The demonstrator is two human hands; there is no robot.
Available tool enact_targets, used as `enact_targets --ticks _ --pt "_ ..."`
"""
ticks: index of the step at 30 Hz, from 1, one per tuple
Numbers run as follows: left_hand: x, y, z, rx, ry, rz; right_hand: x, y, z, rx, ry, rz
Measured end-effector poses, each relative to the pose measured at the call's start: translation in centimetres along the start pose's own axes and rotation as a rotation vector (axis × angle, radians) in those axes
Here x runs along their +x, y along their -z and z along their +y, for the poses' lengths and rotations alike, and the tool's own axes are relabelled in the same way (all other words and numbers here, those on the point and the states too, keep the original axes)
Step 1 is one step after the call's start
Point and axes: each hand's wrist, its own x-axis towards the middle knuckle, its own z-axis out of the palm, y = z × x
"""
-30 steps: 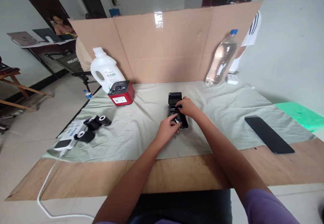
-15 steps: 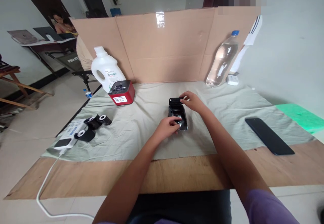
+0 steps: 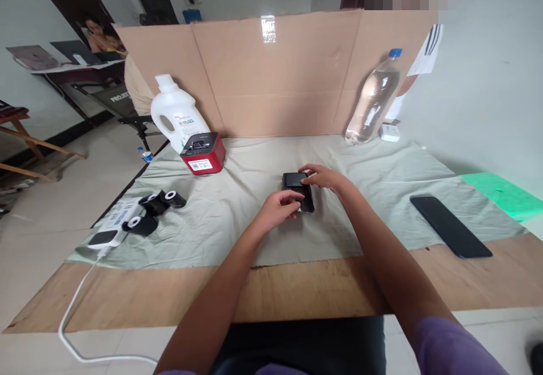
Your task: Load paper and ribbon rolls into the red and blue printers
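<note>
A small black device [image 3: 308, 203], box-shaped like a portable printer, lies on the cloth in front of me. Its hinged lid [image 3: 294, 180] is lowered over the far part, while the near part shows a dark, glossy surface. My left hand [image 3: 279, 210] is closed at the device's left near side, thumb and fingers bent over it and hiding part of it. At the far right corner, my right hand [image 3: 326, 177] has the lid's right edge between thumb and forefinger, the other fingers reaching past it.
Several black rolls [image 3: 144, 223] with white cores lie left beside a white power bank [image 3: 114, 225] with a cable. A red-black box [image 3: 203, 154] and white jug [image 3: 178, 112] stand behind. At right are a water bottle [image 3: 375, 100] and phone [image 3: 449, 226]. Cardboard [image 3: 280, 81] closes the back.
My right hand has brought the device's lid down from upright towards me. My left hand remains at the near side, shifted slightly.
</note>
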Motion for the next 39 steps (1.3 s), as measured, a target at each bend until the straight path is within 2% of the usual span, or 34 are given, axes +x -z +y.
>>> enact_targets --ticks 5,7,10,12,14,16,17,21,28,35,39 --pt "1.2 0.1 0.0 -0.191 -0.055 0.095 0.2 -0.5 0.9 0.128 -0.096 -0.02" --pt "2.1 0.3 0.3 -0.272 -0.061 0.162 -0.2 -1.3 1.8 0.177 -0.083 0.065" --pt "3.4 1.0 0.9 -0.335 -0.099 0.194 -1.3 -3.0 3.7 0.255 -0.007 0.246" --pt "4.2 1.6 0.7 -0.32 -0.139 0.224 -2.1 -4.1 5.0 0.298 0.063 0.34" --pt "4.8 2.1 -0.2 -0.225 -0.145 0.319 -2.7 -5.0 6.0 0.332 0.145 0.412" --pt "5.3 2.6 -1.5 -0.096 -0.092 0.412 -2.9 -5.5 6.4 0.345 0.205 0.429" --pt "5.4 2.7 -2.3 -0.054 -0.055 0.42 -3.0 -5.6 6.4 0.34 0.22 0.422" --pt "5.6 3.0 -4.2 -0.052 0.057 0.295 -2.9 -5.7 5.6 0.306 0.224 0.39" --pt "5.7 3.7 -3.6 -0.089 0.156 0.192 -2.4 -5.0 4.2 0.341 0.097 0.374" --pt "6.0 5.1 -2.9 -0.094 0.219 0.02 -1.5 -1.4 2.1 0.291 -0.156 0.055" --pt "6.5 5.8 -2.8 -0.094 0.227 -0.054 -0.9 -0.6 1.6 0.346 -0.227 -0.005"
